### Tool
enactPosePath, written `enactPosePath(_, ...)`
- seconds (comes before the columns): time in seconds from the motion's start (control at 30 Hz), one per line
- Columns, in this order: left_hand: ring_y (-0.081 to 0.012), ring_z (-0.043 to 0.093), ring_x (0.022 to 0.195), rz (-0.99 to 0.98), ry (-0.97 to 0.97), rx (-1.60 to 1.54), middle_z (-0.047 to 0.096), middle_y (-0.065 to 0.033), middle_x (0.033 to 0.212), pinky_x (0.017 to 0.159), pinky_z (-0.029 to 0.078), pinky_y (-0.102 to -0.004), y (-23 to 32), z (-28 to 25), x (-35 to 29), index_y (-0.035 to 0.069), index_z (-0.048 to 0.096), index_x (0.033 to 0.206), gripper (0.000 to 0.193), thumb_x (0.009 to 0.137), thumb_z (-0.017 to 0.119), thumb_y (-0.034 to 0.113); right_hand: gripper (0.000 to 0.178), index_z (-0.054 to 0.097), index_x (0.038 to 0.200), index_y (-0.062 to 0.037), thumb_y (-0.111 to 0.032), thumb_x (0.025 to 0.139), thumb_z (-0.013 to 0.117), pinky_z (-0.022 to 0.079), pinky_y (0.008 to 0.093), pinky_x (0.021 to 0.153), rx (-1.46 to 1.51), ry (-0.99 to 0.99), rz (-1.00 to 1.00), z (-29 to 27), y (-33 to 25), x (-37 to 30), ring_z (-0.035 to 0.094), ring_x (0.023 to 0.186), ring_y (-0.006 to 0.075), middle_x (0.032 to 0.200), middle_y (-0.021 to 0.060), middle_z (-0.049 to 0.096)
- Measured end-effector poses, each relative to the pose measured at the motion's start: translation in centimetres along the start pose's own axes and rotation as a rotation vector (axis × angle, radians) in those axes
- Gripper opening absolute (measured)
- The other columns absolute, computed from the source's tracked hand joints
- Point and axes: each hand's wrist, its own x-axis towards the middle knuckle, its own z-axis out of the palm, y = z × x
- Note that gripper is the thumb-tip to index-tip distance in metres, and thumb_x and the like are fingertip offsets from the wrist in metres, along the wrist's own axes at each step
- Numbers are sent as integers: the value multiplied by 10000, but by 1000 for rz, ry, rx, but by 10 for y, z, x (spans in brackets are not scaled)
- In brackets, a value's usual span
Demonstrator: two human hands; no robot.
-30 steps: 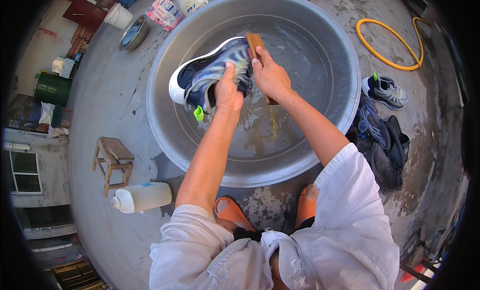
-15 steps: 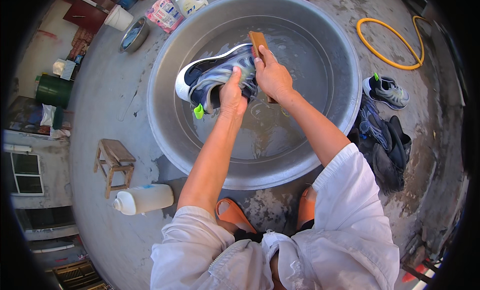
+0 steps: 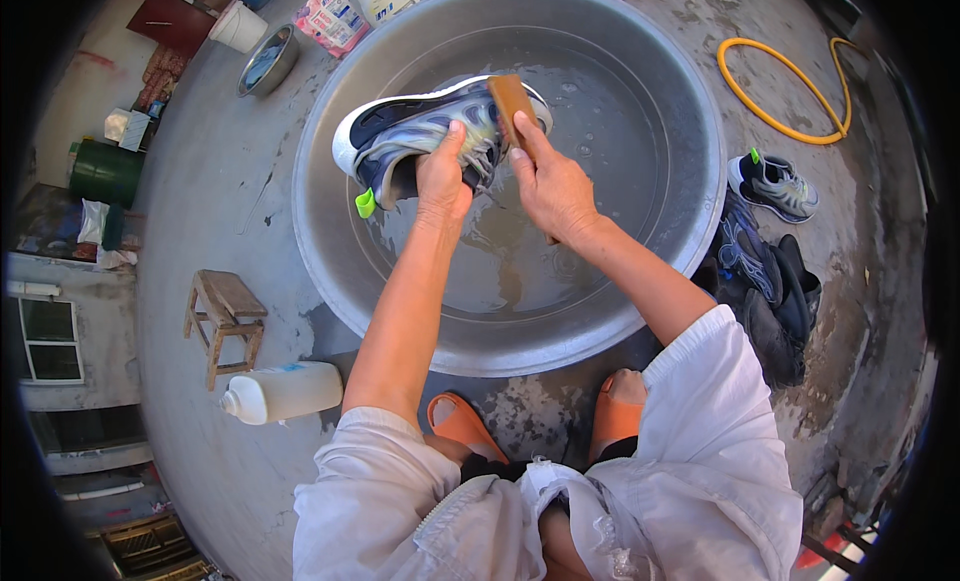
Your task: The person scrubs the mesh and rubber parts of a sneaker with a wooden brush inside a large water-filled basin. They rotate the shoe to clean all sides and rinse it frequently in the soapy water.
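Sneaker [image 3: 420, 136], wet, likely slippery; we note left hand [image 3: 443, 176] fingers clamped at its collar, right hand [image 3: 552, 186] fingers pinching brush [image 3: 512, 101].

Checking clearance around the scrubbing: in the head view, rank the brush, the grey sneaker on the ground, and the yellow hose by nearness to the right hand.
1. Brush, in the right hand, over the basin.
2. Grey sneaker, right of the basin.
3. Yellow hose, upper right.
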Motion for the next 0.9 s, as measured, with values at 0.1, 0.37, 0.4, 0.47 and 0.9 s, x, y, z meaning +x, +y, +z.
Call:
enactPosePath(0.1,-215,555,1037,-37,80,0,567,-95,1138,897,457,-359,4,0,-7,-6,502,1173,301,890,556,81,482,332,1377,-236,-325,914,432,476,463,731,-1,-99,-89,9,-3,-25,610,822,368,907,193,617)
enactPosePath(0.37,-241,564,1039,54,-24,154,558,-124,1156,915,459,-376,10,2,-4,-27,475,1195,345,878,566,74,470,329,1388,-249,-364,932,350,483,407,761,-85,14,220,-26,33,19,622,854,321,921,151,651)
enactPosePath(0.4,-252,586,1001,17,14,130,575,-135,1121,881,480,-384,16,-1,0,-43,497,1159,317,866,568,58,473,328,1389,-247,-360,930,358,481,404,771,-75,33,207,-25,37,13,621,864,321,923,152,651)
enactPosePath(0.47,-266,600,972,54,114,164,589,-141,1089,862,493,-399,19,-10,2,-46,514,1129,296,849,566,35,471,331,1387,-262,-348,927,391,477,408,785,-11,16,158,-33,47,4,620,869,326,949,150,648)
enactPosePath(0.9,-266,607,951,-7,40,146,591,-145,1071,846,503,-403,44,-42,0,-73,506,1126,318,833,567,33,444,398,1342,-322,-315,907,488,499,401,670,-219,-178,-344,-27,23,-6,610,734,307,794,134,606)
